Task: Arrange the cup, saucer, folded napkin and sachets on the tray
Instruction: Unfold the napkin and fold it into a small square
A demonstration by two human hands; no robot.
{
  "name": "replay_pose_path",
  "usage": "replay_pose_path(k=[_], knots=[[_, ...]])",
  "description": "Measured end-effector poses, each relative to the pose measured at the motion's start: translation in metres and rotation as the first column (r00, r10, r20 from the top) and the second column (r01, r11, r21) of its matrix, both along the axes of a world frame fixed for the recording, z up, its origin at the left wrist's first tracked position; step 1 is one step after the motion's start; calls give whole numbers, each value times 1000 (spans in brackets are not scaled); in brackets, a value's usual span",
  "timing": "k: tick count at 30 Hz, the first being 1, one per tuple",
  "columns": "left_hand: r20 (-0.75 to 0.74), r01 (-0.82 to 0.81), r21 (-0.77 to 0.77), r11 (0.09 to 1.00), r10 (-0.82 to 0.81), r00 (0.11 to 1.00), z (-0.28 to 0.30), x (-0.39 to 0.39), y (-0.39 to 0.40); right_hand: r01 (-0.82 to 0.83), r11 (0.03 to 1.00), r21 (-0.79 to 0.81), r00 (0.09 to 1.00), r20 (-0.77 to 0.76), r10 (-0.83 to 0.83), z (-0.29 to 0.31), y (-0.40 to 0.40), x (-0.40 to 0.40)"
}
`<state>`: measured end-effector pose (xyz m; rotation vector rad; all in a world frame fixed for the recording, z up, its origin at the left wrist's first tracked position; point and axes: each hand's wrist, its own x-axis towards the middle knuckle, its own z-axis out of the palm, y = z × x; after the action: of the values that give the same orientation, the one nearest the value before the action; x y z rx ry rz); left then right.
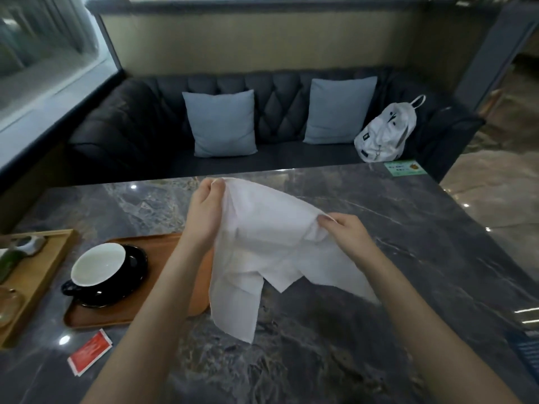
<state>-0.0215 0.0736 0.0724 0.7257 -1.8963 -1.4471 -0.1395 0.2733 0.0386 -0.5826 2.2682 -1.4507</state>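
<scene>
Both hands [204,211] [347,231] pinch the unfolded napkin [271,243] above the tray [163,243]; trailing corners may snag the cup [97,268].

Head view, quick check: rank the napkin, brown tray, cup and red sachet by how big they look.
1. napkin, held up near the camera, so it may look oversized
2. brown tray, partly hidden by the left forearm, so unsure against the napkin
3. cup
4. red sachet

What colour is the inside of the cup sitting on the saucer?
White inside, black outside: the cup shows this clearly in the head view.
</scene>
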Motion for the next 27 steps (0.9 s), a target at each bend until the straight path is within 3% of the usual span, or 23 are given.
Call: replay_pose_path(k=[3, 6, 8, 11, 14, 16, 19, 21, 24, 27], knots=[[112, 71, 96, 993, -81, 990, 0, 5, -1, -59, 998, -24, 988, 141, 62, 22, -2, -1], [74, 201, 315, 928, -235, 969, 10, 13, 5, -240, 964, -111, 895, 360, 264, 48, 0, -1], [17, 319, 440, 839, -363, 932, 14, 17, 7, -329, 921, -209, 813, 434, 389, 61, 1, -1], [-102, 474, 609, 636, -529, 842, 15, 22, 12, -321, 874, -363, 745, 473, 470, 76, -2, 6], [-212, 518, 721, 460, -566, 797, 15, 23, 20, -224, 830, -512, 682, 526, 508, 83, -8, 10], [-240, 470, 790, 394, -506, 828, 1, 21, 21, -149, 853, -501, 637, 611, 470, 77, -13, 5], [-76, 265, 838, 476, -379, 922, -36, 16, 8, -89, 936, -339, 638, 703, 315, 46, -17, -12], [89, 140, 777, 613, -327, 941, -61, 17, -5, -85, 989, -119, 764, 630, 141, 15, -17, -24], [302, 64, 489, 870, -237, 923, -82, 15, -19, 2, 986, 165, 969, 242, -42, -28, -14, -39], [405, 73, 232, 970, -165, 899, -93, 1, -30, -4, 935, 355, 996, -78, 34, -49, -14, -48]])
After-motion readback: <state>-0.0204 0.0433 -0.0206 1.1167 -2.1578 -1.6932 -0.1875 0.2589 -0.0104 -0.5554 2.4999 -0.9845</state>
